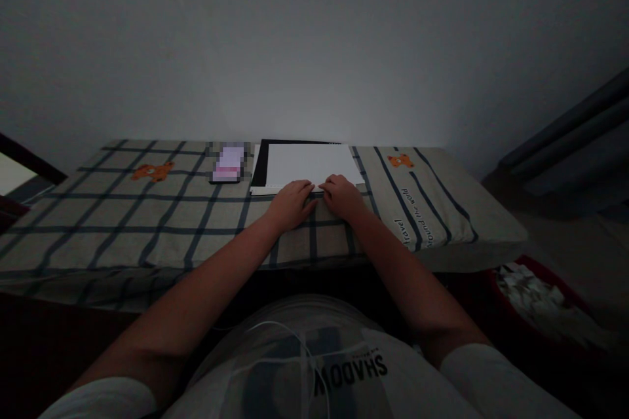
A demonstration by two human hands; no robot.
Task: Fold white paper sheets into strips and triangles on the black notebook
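- Both hands sit side by side on the near edge of the white paper (308,165). The left hand (291,204) and right hand (343,196) lie palm down, fingers flat and close together, pressing rather than gripping, probably to pin the sheet or crease that edge.
- The paper lies far-centre on the table, on top of a black sheet (259,165) that peeks out at its left and far sides. It looks thin, smooth and rectangular.
- Underneath is a checked cloth (147,222), soft-looking beige with dark stripes and little orange bear prints.
- A phone (228,163) lies just left of the paper, not touching it.
- A red bin (535,301) of white scraps sits low at the right.
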